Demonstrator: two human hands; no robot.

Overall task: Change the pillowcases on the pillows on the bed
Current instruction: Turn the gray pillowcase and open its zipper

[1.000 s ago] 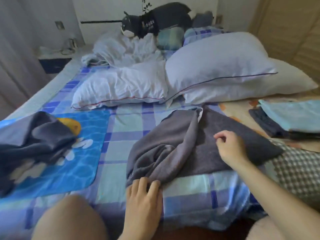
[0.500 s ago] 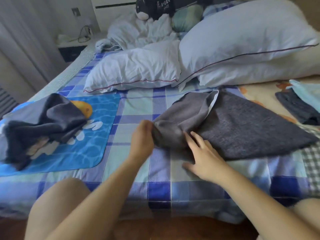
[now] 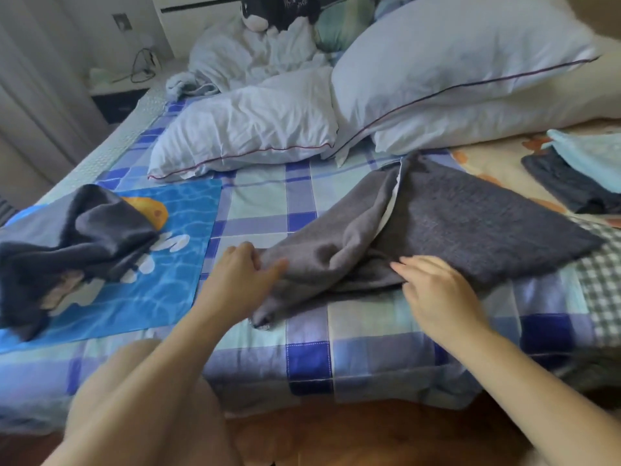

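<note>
a blue mat [image 3: 141, 277] printed with rippling water and an orange shape lies on the checked bedsheet [image 3: 302, 348] at the left of the frame, with a dark crumpled cloth [image 3: 74, 243] heaped across it. at the top centre a black-and-white plush toy [image 3: 279, 11] sits behind a rumpled white blanket [image 3: 248, 58]. in the upper left a nightstand [image 3: 114, 99] stands just beside the mattress, a dark cable [image 3: 141, 67] looped on its top, and a wall socket [image 3: 121, 21] shows above it. pale curtains [image 3: 37, 95] hang along the left edge. at the right edge a light blue folded cloth [image 3: 591, 156] rests on a dark one [image 3: 564, 183]. wooden floor [image 3: 369, 432] shows at the bottom.
</note>
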